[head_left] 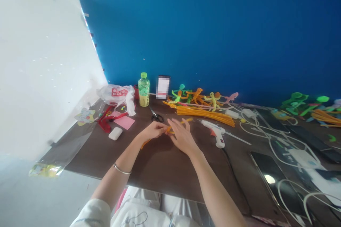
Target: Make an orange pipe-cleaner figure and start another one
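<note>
An orange pipe cleaner [145, 144] runs through both hands low over the brown table, one end out below my left wrist and another past my right fingers. My left hand [154, 130] pinches it between thumb and fingers. From the other side my right hand [181, 135] grips the same pipe cleaner, thumb and index close to the left fingertips. How it is bent between them is mostly hidden by the fingers. Black-handled scissors [157, 117] lie just behind my left hand. Beyond my right hand rests a bundle of orange pipe cleaners [207, 114].
A white glue gun [218, 134] with a trailing cord lies to the right, near a dark phone [274, 177] and tangled white cables. Farther back stand a green-capped bottle [144, 90] and several pipe-cleaner figures [197, 95]. Pink paper [125, 122] and a white case [115, 133] are left.
</note>
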`<state>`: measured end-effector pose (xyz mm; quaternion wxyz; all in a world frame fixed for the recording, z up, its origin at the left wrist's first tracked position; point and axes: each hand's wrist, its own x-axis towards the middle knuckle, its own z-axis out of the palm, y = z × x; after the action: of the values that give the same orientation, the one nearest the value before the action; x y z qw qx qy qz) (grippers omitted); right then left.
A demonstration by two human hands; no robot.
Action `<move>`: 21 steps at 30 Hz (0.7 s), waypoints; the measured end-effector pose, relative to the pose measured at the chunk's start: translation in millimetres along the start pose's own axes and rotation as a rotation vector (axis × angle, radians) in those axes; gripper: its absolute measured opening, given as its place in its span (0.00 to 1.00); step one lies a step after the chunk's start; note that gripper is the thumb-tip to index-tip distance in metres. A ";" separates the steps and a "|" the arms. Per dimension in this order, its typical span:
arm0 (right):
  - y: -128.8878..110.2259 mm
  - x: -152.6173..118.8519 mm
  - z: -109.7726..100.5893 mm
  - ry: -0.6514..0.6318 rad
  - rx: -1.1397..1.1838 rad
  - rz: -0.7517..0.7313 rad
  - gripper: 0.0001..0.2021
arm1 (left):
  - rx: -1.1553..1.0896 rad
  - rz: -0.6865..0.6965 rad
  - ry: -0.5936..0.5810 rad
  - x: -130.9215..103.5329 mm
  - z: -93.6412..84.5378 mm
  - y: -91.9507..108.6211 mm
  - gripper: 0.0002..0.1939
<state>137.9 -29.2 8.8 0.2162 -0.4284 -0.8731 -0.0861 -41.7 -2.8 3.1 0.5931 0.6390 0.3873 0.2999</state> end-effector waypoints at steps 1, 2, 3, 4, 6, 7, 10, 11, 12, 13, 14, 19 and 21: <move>0.8 0.1 3.2 0.000 0.019 -0.008 0.26 | -0.034 -0.017 -0.013 -0.2 0.3 0.3 0.26; 1.3 0.1 6.3 0.001 0.035 -0.012 0.26 | -0.067 -0.028 -0.018 -0.3 0.4 0.5 0.26; 1.3 0.0 9.2 0.007 0.046 -0.009 0.26 | -0.101 -0.036 -0.017 -0.2 0.4 0.6 0.27; 0.6 -0.2 11.7 0.019 0.052 -0.003 0.26 | -0.139 -0.042 -0.012 -0.2 0.2 0.7 0.27; -2.1 -0.5 15.2 0.051 0.062 0.004 0.27 | -0.216 -0.046 0.003 -0.2 -0.2 1.1 0.26; -3.9 -0.5 16.3 0.071 0.073 0.006 0.28 | -0.250 -0.046 0.006 -0.3 -0.3 1.3 0.26; -7.6 -0.4 18.2 0.123 0.115 0.025 0.29 | -0.314 -0.045 0.009 -0.9 0.1 2.5 0.25; -7.8 -0.4 18.8 0.138 0.120 0.041 0.29 | -0.321 -0.051 0.008 -1.2 0.5 3.1 0.26; -7.4 -0.4 19.5 0.148 0.114 0.057 0.28 | -0.322 -0.058 0.007 -1.5 0.9 3.8 0.26; -6.4 -0.5 20.4 0.153 0.097 0.065 0.28 | -0.316 -0.064 0.006 -1.8 1.2 4.6 0.26; -5.1 -0.7 21.4 0.152 0.073 0.066 0.27 | -0.304 -0.067 0.002 -2.2 1.6 5.5 0.27; -0.6 -1.5 23.6 0.101 0.030 0.076 0.23 | -0.171 -0.048 -0.017 -1.7 2.1 6.4 0.28; -1.1 -2.0 20.7 0.061 0.050 0.105 0.22 | -0.122 -0.050 -0.005 -0.4 1.1 4.4 0.28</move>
<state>131.8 -24.3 -10.5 0.2576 -0.4652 -0.8443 -0.0658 -40.4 -3.8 7.4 0.6391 0.5927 0.3827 0.3063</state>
